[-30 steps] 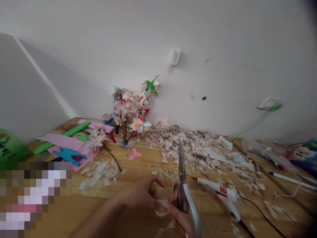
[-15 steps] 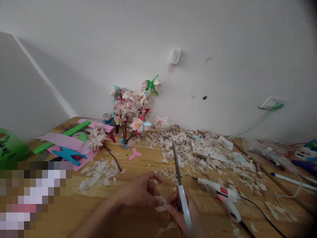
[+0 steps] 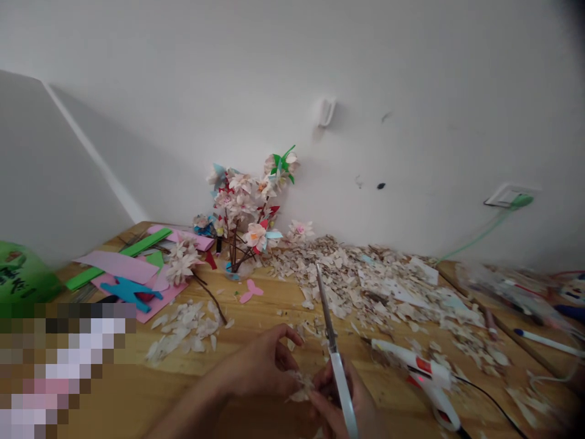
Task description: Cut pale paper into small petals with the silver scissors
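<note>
White, papery petals (image 3: 301, 389) are pinched between the thumb and fingers of the left hand (image 3: 269, 360), low in the centre of the view, above a wooden table (image 3: 158, 387); their outline is blurred. The right hand (image 3: 359, 399) is closed around the scissors (image 3: 337, 372), its thumb just beside the petals. The scissors' blades point away toward the wall (image 3: 205, 79); seen nearly edge-on, they do not show whether they are parted. Right of this hand lies a white glue gun (image 3: 411, 363) with a red trigger, a small red light and a black cord.

Beyond the hands, a heap of pale scraps (image 3: 333, 277) spreads along the foot of the wall and to the right. At its left end, flowers (image 3: 242, 201) on brown stems stand in a clear holder (image 3: 238, 270); a pink cutout (image 3: 251, 291) lies in front. Farther left, a flower sprig (image 3: 183, 265) rests near pink paper (image 3: 116, 267), a green strip (image 3: 146, 242) and a blue cutout (image 3: 130, 292), with a loose pile of flakes (image 3: 185, 329) nearer the left hand. A green bag (image 3: 27, 280) occupies the left edge; a white pen (image 3: 548, 343) lies at far right, below a wall socket (image 3: 507, 195).
</note>
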`<state>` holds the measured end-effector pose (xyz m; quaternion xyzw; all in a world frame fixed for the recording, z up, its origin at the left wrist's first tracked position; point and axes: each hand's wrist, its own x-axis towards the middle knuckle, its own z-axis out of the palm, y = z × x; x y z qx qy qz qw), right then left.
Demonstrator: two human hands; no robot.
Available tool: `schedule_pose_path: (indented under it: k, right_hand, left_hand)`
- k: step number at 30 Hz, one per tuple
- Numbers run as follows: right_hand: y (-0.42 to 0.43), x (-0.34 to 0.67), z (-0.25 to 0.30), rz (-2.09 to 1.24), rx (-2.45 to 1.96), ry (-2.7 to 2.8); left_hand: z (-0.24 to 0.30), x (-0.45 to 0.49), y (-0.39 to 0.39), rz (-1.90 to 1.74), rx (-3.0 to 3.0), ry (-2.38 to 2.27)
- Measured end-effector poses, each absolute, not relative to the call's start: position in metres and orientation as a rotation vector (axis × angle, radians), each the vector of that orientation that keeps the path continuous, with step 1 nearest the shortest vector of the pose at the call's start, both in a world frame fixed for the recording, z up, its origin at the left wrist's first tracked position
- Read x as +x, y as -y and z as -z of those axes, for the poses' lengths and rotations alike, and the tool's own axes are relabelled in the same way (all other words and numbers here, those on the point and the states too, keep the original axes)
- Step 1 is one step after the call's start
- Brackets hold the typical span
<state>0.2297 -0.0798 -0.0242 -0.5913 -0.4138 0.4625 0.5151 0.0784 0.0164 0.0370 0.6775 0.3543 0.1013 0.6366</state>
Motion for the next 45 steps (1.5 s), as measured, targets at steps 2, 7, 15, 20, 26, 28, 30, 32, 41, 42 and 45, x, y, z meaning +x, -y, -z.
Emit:
schedule_pose_path:
  k: [2, 7, 15, 20, 26, 28, 30, 32, 41, 42, 45]
  right_hand:
    - [0.079, 0.23, 0.025, -1.092, -1.411, 0.987]
    - [0.078, 0.228, 0.023, -1.109, -1.439, 1.021]
    - [0.079, 0.218, 0.017, -1.077, -1.44, 0.738]
    - [0.078, 0.213, 0.016, -0.954, -1.462, 0.662]
    - [0.078, 0.217, 0.018, -0.908, -1.498, 0.706]
    - [0.077, 0.222, 0.02, -0.871, -1.5, 0.748]
    - [0.076, 0.227, 0.022, -0.861, -1.505, 0.806]
    - [0.074, 0.232, 0.023, -0.859, -1.527, 0.86]
    - [0.073, 0.234, 0.022, -0.844, -1.555, 0.892]
    - [0.073, 0.234, 0.023, -0.839, -1.559, 0.881]
    - [0.072, 0.233, 0.025, -0.819, -1.534, 0.805]
  left_hand:
    - [-0.039, 0.079, -0.015, -0.255, 1.568, -0.825]
    - [-0.042, 0.081, -0.011, -0.277, 1.556, -0.842]
    - [-0.037, 0.082, -0.013, -0.299, 1.489, -0.881]
    - [-0.038, 0.08, -0.013, -0.296, 1.548, -0.851]
    - [-0.037, 0.08, -0.015, -0.274, 1.504, -0.902]
    - [-0.038, 0.082, -0.015, -0.273, 1.478, -0.949]
    - [-0.04, 0.082, -0.014, -0.293, 1.471, -0.965]
    - [-0.043, 0.083, -0.013, -0.319, 1.488, -0.942]
    - [-0.035, 0.087, -0.013, -0.335, 1.494, -0.895]
    - [-0.034, 0.086, -0.013, -0.343, 1.498, -0.887]
    - [-0.032, 0.084, -0.013, -0.359, 1.498, -0.854]
